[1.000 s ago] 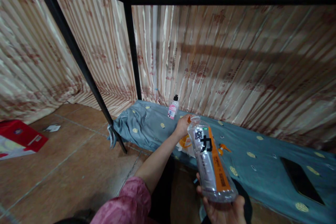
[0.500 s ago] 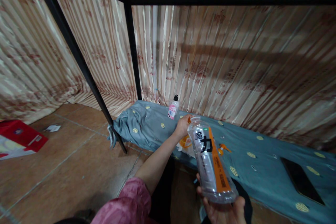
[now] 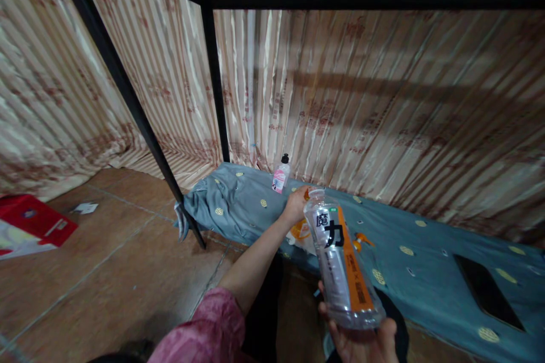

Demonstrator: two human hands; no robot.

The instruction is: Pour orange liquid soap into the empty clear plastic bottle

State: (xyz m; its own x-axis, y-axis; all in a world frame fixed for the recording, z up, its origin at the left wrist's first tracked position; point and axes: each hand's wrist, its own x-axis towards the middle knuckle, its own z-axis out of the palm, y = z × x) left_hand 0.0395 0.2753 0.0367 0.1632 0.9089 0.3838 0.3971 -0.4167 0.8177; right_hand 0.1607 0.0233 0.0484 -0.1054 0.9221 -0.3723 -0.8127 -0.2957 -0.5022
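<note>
My right hand (image 3: 361, 343) is closed around the base of a clear plastic bottle (image 3: 336, 261) with an orange label and large black characters. The bottle leans up and to the left, and its mouth looks uncapped. Beside its neck is my left hand (image 3: 296, 204), fingers curled and partly hidden behind the bottle. It pinches a small orange piece (image 3: 306, 194) that looks like a bottle cap. Behind the bottle lies an orange and white item (image 3: 300, 229), partly covered. An orange pump or spray head (image 3: 361, 241) lies to the right of the bottle.
A blue-grey cloth with yellow prints (image 3: 409, 272) covers a low bench. On it are a small pink-labelled bottle (image 3: 281, 174) with a black cap and a dark phone (image 3: 489, 292). A black metal frame (image 3: 128, 96) stands around it. A red box (image 3: 38, 224) sits on the tiled floor.
Almost none: both hands and the clear bottle hold the same pose. The view has shifted only very slightly.
</note>
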